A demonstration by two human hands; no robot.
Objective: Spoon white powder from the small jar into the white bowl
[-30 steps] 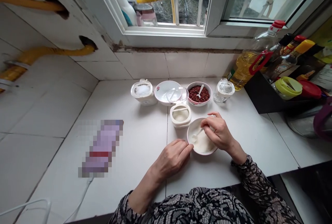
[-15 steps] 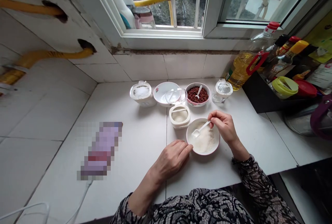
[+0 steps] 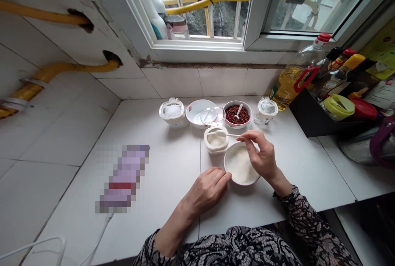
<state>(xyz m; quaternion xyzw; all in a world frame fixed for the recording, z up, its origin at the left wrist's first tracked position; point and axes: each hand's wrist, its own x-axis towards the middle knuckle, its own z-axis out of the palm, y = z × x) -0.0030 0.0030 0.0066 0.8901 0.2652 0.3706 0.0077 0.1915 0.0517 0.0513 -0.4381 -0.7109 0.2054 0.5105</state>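
Spoon (image 3: 232, 135) shifted from bowl (image 3: 227, 157) to open jar (image 3: 215, 149), centre frame. Right hand (image 3: 259, 151) pinches its handle; left hand (image 3: 210, 186) touches bowl's rim, lower right of jar; can't tell if gripping.

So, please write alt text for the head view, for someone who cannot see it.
A person's right hand holds a white spoon over an open container; the left hand is at the rim of a bowl of pale powder or grains. Behind are a dish and a bowl of dark-red grains.
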